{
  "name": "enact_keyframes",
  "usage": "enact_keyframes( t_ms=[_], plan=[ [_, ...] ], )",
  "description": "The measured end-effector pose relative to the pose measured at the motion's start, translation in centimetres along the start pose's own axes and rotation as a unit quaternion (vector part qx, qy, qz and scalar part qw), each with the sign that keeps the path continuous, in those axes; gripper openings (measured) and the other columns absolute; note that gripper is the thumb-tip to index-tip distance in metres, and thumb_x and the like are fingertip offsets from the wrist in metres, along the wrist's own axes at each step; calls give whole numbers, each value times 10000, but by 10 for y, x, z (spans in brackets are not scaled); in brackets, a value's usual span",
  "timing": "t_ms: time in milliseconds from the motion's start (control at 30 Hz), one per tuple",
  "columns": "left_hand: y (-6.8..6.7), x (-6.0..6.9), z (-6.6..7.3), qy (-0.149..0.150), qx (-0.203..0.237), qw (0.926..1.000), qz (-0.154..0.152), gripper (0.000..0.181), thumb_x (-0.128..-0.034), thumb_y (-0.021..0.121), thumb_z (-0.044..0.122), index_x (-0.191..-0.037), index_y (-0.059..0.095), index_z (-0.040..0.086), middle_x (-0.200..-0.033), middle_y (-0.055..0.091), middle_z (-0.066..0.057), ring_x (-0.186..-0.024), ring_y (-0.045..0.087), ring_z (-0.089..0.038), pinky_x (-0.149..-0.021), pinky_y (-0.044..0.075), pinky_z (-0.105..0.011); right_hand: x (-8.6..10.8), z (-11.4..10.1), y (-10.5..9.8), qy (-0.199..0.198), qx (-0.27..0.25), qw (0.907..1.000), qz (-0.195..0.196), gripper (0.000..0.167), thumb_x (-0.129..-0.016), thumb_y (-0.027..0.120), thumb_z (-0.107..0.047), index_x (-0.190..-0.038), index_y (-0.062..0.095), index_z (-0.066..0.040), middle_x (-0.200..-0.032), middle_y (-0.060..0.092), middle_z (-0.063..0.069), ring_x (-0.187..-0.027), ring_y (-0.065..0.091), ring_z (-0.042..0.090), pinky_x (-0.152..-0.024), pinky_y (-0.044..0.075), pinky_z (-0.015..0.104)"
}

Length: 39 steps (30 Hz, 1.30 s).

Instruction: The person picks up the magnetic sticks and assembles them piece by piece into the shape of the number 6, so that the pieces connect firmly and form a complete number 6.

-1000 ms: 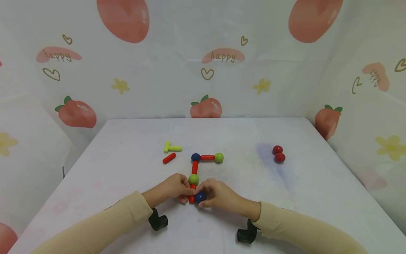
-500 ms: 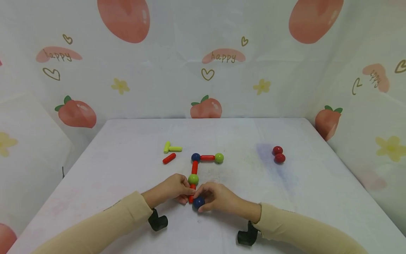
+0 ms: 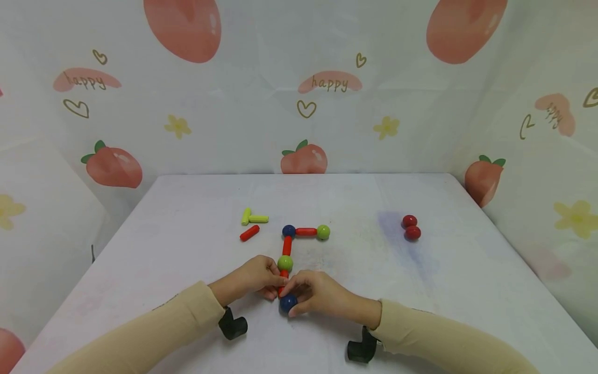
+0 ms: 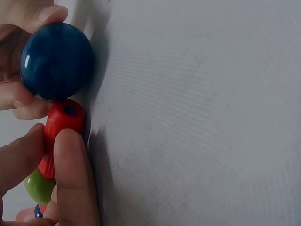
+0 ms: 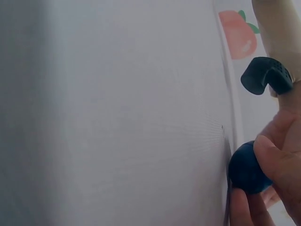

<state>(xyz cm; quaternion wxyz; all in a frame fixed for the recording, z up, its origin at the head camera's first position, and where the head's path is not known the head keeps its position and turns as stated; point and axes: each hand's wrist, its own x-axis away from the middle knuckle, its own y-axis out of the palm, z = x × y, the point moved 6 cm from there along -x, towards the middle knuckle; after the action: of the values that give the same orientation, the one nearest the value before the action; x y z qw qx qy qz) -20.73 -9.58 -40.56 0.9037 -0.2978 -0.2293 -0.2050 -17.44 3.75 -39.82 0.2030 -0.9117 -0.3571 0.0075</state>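
My left hand (image 3: 249,278) pinches a red rod (image 4: 61,117) between thumb and finger; a dark hole shows in its near end. Held in the fingers of my right hand (image 3: 324,296) is a dark blue ball (image 3: 288,304), right at that end in the left wrist view. Whether the two are joined I cannot tell. The held rod's far end meets a green ball (image 3: 285,263). Beyond it, a second red rod (image 3: 287,246) leads to another blue ball (image 3: 288,231). From there a third red rod (image 3: 306,232) runs right to a green ball (image 3: 323,232).
A loose red rod (image 3: 249,233) and two yellow-green rods (image 3: 258,219) lie left of the chain. Two red balls (image 3: 412,233) sit together on the right of the white table (image 3: 355,197). A printed cloth (image 3: 252,93) hangs behind.
My right hand has brought the blue ball toward me and slightly left, from beside the red rod to its near end. My left hand keeps its grip in place.
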Motion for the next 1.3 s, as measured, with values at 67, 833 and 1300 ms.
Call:
enact_keyframes(
  t_ms=[67, 833, 1300],
  plan=[
    [0, 0, 0, 45, 16, 10000, -13, 161, -841, 684, 146, -864, 574, 32, -635, 599, -34, -478, 559, -74, -513, 503, -176, -1, 1, 1, 39, -26, 10000, -15, 299, -722, 782, -82, -1004, 692, -121, -1049, 643, 33, -888, 611, 76, -776, 537, 208],
    [-1, 0, -1, 193, 69, 9997, -135, 124, -860, 651, 122, -872, 581, 20, -647, 605, -38, -500, 578, -73, -529, 518, -194, -5, 1, 3, 21, 79, 9999, -152, 270, -741, 766, -97, -991, 688, -162, -983, 665, -7, -820, 604, 53, -728, 496, 146],
    [-2, -1, -1, 92, 31, 9999, -138, 140, -864, 657, 150, -871, 591, 27, -648, 608, -40, -508, 582, -73, -534, 513, -183, -5, 2, 4, 0, 34, 9998, -185, 283, -756, 750, -84, -1027, 704, -154, -1018, 672, 7, -825, 593, 48, -719, 490, 133]
  ],
)
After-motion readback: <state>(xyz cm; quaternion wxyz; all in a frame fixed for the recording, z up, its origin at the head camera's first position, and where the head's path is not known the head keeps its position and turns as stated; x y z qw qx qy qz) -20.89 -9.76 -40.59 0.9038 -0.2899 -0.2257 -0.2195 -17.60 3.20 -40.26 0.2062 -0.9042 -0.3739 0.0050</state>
